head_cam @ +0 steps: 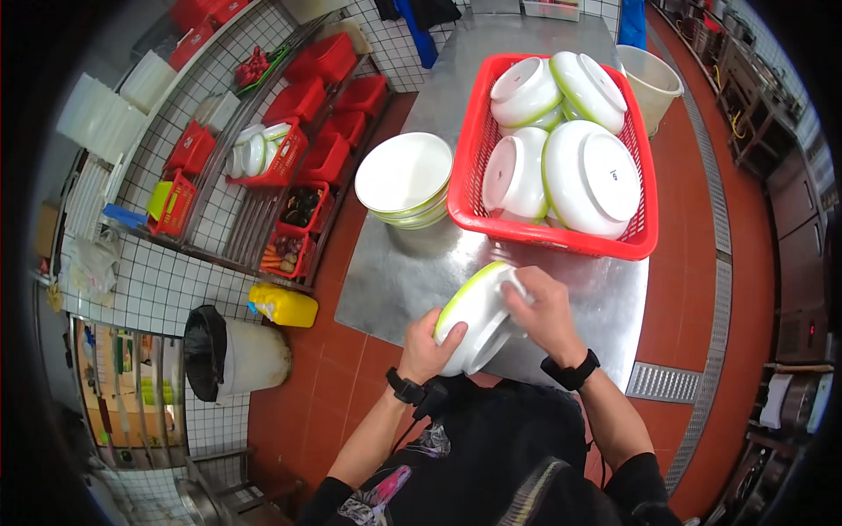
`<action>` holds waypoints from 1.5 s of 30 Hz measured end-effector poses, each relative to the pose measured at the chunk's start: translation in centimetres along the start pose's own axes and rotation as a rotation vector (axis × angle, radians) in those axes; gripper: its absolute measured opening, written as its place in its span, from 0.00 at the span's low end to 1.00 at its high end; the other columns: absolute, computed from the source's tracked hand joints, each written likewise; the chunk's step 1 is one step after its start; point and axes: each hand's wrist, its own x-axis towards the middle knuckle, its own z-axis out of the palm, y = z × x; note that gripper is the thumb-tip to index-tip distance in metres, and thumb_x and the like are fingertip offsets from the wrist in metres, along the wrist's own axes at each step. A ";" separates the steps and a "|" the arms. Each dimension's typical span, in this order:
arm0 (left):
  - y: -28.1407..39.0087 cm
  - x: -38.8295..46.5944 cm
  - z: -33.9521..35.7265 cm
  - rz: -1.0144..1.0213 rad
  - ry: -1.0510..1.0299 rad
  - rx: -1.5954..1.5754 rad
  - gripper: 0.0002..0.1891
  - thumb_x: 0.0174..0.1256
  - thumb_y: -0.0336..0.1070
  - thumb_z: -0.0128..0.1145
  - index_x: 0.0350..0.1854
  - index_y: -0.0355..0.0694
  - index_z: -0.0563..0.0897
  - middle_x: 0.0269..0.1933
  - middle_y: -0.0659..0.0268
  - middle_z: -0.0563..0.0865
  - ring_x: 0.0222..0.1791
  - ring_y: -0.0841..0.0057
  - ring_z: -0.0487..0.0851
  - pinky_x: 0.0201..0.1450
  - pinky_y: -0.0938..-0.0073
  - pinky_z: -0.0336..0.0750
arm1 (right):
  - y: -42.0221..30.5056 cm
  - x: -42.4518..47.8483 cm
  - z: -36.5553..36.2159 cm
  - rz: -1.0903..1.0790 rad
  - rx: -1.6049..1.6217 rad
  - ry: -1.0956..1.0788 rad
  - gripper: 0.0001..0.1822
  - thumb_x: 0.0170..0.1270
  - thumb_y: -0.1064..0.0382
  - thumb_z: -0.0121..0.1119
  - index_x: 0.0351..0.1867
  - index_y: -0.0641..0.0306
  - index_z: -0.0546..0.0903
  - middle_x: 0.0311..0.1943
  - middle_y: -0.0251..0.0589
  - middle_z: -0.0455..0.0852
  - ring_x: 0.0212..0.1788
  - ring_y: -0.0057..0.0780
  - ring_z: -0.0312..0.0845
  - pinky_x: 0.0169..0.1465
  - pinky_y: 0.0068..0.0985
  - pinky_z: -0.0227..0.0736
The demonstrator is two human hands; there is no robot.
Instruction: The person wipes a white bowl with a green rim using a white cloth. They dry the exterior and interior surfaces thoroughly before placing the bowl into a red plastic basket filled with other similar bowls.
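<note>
My left hand [424,345] grips a white bowl [475,322] with a lime-green rim, thumb on its outer wall. The bowl is tilted on its side in front of my body, its foot ring facing down and right. My right hand [543,312] presses curled fingers against the bowl's outer side, pinching what looks like a white cloth [515,279], mostly hidden by the fingers. Beyond my left hand, a stack of similar bowls [404,174] stands upright on the steel table [408,283]. To its right, a red plastic basket [552,243] holds several overturned or tilted bowls [595,181].
Left of the table, a metal rack [247,230] carries red baskets, one with crockery [256,154] and one with vegetables [286,256]. A yellow jug [286,306] and a lined bin [247,355] stand on the floor. A whitish bucket [651,85] is at the table's far right.
</note>
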 end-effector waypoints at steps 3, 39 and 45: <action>-0.4 0.0 0.3 0.044 0.023 -0.005 0.21 0.75 0.49 0.73 0.44 0.32 0.85 0.33 0.50 0.89 0.31 0.62 0.88 0.38 0.63 0.80 | -2.0 -0.2 1.7 -0.435 -0.094 -0.063 0.18 0.60 0.64 0.78 0.51 0.65 0.89 0.50 0.45 0.93 0.52 0.49 0.89 0.60 0.45 0.85; -3.9 -0.6 -1.0 -0.002 0.020 -0.129 0.36 0.76 0.68 0.68 0.50 0.29 0.87 0.39 0.59 0.92 0.40 0.77 0.86 0.44 0.67 0.80 | -0.2 3.1 4.7 -0.284 -0.074 -0.037 0.13 0.64 0.62 0.73 0.46 0.65 0.89 0.46 0.48 0.92 0.53 0.53 0.88 0.61 0.44 0.84; -2.7 -1.1 -0.8 -0.010 0.138 -0.169 0.26 0.74 0.55 0.75 0.44 0.30 0.87 0.33 0.60 0.90 0.33 0.78 0.84 0.39 0.69 0.79 | 7.8 1.4 5.9 0.477 0.423 0.028 0.20 0.82 0.53 0.62 0.58 0.69 0.90 0.43 0.49 0.96 0.46 0.29 0.88 0.54 0.33 0.81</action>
